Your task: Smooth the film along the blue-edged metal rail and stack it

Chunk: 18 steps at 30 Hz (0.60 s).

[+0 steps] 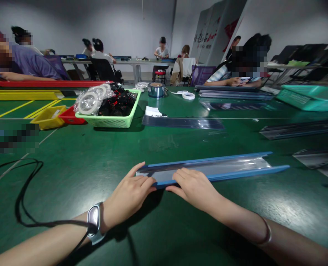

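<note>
A long blue channel-shaped strip (247,172) with raised side walls and a shiny, film-like lining lies across the green table in front of me. My left hand (133,190) grips its left end, the thumb below the near wall and the fingers over it. A little to the right, my right hand (194,186) pinches the same near wall, its fingers reaching inside the channel and its thumb on the outer side. Parts of the near wall are hidden behind my fingers. Beyond the strip lies a flat sheet of clear film (183,122).
A green basket (108,121) holds black parts and wrapped tape rolls. Yellow (46,120) and red (71,116) bins stand beside it. A film roll (156,90), white tape (188,96) and a teal tray (310,98) sit farther back. A black cable (21,199) trails left. Several people sit beyond.
</note>
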Each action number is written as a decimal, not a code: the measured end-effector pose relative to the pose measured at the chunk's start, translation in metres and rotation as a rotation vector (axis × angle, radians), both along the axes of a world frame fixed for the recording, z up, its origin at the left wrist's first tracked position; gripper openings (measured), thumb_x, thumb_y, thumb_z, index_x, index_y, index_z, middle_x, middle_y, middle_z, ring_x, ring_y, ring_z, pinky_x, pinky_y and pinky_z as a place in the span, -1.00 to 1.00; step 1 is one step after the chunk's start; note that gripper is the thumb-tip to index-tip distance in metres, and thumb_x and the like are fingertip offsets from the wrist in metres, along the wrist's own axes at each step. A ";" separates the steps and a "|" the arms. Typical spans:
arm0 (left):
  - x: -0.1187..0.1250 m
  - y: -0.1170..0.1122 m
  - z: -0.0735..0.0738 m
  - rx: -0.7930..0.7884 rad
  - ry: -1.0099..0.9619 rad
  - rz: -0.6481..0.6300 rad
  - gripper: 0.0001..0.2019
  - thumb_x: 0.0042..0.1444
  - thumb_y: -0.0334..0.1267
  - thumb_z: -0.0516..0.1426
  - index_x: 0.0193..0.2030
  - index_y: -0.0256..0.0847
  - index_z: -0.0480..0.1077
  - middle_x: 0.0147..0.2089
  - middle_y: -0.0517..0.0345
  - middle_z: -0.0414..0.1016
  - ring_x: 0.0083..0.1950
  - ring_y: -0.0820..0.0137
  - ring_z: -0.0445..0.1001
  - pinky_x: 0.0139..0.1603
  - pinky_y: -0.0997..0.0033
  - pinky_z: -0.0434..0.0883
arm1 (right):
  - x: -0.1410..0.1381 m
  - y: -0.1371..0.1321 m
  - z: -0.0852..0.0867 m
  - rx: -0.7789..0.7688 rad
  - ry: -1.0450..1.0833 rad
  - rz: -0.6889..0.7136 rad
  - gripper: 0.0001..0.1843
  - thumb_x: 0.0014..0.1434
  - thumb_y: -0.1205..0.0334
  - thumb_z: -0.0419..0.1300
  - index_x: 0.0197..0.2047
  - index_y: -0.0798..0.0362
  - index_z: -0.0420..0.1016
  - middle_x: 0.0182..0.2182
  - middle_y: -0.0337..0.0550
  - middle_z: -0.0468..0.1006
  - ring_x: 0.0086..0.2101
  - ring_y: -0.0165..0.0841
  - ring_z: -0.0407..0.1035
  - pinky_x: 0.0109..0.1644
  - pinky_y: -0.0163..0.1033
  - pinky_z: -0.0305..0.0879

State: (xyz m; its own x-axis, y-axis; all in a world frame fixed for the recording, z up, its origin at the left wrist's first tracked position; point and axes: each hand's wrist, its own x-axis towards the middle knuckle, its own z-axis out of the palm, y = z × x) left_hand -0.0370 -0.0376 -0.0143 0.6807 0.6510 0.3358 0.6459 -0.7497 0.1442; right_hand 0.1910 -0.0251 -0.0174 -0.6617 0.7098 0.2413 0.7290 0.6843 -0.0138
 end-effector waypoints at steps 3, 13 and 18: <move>-0.002 -0.003 0.006 -0.028 0.066 0.048 -0.86 0.27 -0.35 -0.04 -0.18 -0.25 0.32 -0.40 0.22 0.46 -0.35 0.44 0.46 0.29 0.04 0.05 | -0.001 0.000 0.001 -0.018 -0.001 -0.035 -0.68 0.15 -0.04 0.15 -0.32 0.09 0.38 -0.39 -0.14 0.48 -0.29 -0.24 0.38 -0.24 -0.20 0.23; 0.016 -0.007 0.024 -0.178 0.164 0.179 -0.78 0.19 -0.10 0.07 -0.29 -0.24 0.35 -0.32 0.11 0.48 -0.25 0.26 0.46 -0.19 0.23 0.38 | -0.008 0.011 0.007 -0.020 -0.071 0.002 -0.60 0.09 -0.10 0.19 -0.39 0.13 0.43 -0.43 -0.12 0.49 -0.35 -0.27 0.41 -0.33 -0.25 0.19; 0.035 0.000 0.011 -0.110 0.194 0.184 -0.71 0.20 -0.05 0.05 -0.34 -0.26 0.35 -0.36 0.09 0.44 -0.32 0.25 0.44 -0.32 0.26 0.38 | -0.009 0.016 0.006 -0.084 -0.157 -0.014 -0.58 0.08 -0.13 0.18 -0.38 0.12 0.42 -0.42 -0.10 0.51 -0.36 -0.25 0.42 -0.38 -0.26 0.15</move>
State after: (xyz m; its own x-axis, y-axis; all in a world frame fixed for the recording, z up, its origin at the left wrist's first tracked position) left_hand -0.0019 -0.0376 -0.0037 0.5926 0.7947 0.1315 0.7928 -0.6043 0.0792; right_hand 0.1824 -0.0093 -0.0113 -0.6769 0.7322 0.0755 0.7358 0.6757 0.0445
